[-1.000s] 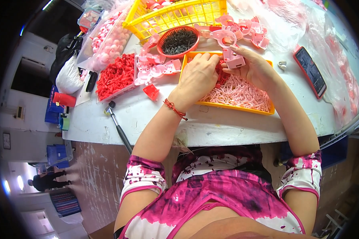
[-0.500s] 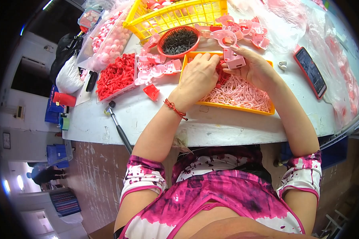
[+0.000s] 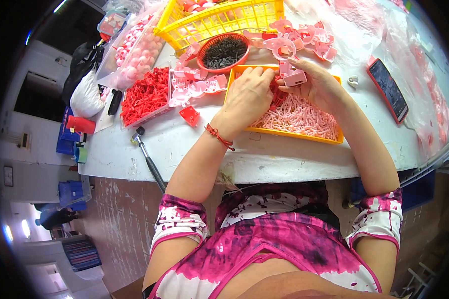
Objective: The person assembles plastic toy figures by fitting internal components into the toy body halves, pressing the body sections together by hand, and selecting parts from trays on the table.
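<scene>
My right hand (image 3: pixel 320 85) is closed around a pink plastic part (image 3: pixel 292 74) with a ring-shaped top, held above the right half of a yellow tray (image 3: pixel 294 134). Pale pink curved strips (image 3: pixel 299 117) fill much of that tray. Over its left half, my left hand (image 3: pixel 252 94) has its fingers bent inward and its back toward me. The fingertips are hidden, so whatever they hold does not show. Red plastic pieces (image 3: pixel 277 94) lie between the two hands, on top of the pink strips.
A red basket of black parts (image 3: pixel 224 52) stands behind the tray, before a yellow crate (image 3: pixel 219 19). Leftward are a box of red parts (image 3: pixel 145 97), pink pieces (image 3: pixel 197 88), a red block (image 3: pixel 189 115) and a hammer-like tool (image 3: pixel 149 159). A phone (image 3: pixel 388 89) lies at right.
Both hands and the pink part stay almost exactly where they were. In the far left background, a dark-clothed person has shifted slightly.
</scene>
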Action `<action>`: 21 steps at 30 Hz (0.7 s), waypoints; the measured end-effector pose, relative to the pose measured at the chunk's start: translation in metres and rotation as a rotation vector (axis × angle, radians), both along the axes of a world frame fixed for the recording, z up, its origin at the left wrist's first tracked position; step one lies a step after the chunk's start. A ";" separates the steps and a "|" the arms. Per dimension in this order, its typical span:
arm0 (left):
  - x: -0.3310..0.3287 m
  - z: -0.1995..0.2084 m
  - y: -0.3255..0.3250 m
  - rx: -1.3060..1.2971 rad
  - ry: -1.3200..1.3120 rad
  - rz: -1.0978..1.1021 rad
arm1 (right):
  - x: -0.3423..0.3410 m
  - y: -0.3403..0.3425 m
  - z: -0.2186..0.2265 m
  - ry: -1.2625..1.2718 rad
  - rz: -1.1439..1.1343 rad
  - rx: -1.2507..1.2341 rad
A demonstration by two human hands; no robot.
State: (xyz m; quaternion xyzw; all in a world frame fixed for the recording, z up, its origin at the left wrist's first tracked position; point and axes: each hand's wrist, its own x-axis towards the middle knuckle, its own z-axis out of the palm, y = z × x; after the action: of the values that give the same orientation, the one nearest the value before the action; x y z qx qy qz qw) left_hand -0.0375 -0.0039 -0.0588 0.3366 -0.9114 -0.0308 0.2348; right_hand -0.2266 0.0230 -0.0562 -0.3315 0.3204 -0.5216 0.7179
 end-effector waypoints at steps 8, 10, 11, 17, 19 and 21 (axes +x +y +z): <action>0.000 0.000 0.000 -0.002 -0.006 0.000 | 0.000 -0.001 -0.002 0.012 -0.006 0.005; 0.000 0.000 -0.001 -0.012 0.000 -0.008 | -0.001 -0.001 -0.002 0.003 0.000 0.000; 0.000 0.000 -0.001 -0.013 0.000 -0.008 | -0.001 -0.001 -0.002 0.002 0.000 0.000; 0.000 0.000 0.000 -0.005 -0.014 0.003 | -0.001 -0.001 -0.002 0.008 0.008 0.006; 0.000 0.000 0.000 -0.017 -0.002 -0.002 | -0.001 0.000 -0.001 0.006 0.001 0.001; 0.000 0.000 0.000 -0.014 -0.001 -0.002 | -0.002 -0.001 -0.001 0.012 0.005 -0.001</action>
State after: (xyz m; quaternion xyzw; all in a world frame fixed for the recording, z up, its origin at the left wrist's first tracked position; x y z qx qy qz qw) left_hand -0.0374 -0.0042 -0.0592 0.3341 -0.9121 -0.0245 0.2364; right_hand -0.2281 0.0225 -0.0574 -0.3359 0.3236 -0.5182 0.7169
